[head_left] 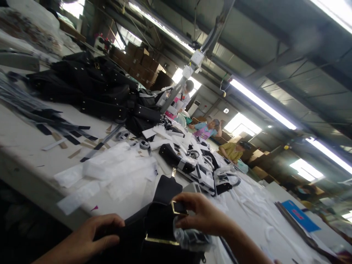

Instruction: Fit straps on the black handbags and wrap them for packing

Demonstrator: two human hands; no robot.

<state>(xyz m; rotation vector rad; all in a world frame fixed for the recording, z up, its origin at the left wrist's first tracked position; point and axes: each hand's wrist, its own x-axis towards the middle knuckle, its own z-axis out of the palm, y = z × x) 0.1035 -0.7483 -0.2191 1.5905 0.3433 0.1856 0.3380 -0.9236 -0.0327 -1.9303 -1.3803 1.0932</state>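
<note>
A black bag with gold-coloured metal trim lies in front of me at the table's near edge. A gold strip runs across its front, and a flap with a gold clasp sticks up at its far side. My left hand holds the bag's left side, thumb and fingers on the dark material. My right hand pinches a gold rectangular buckle on a black strap, above the bag. Clear plastic wrap hangs just below that hand.
White translucent sleeves lie beyond the bag, with black strap pieces to the left. A heap of black bags fills the back left. Wrapped bags and white pieces cover the middle. Several people sit farther along. A blue packet lies right.
</note>
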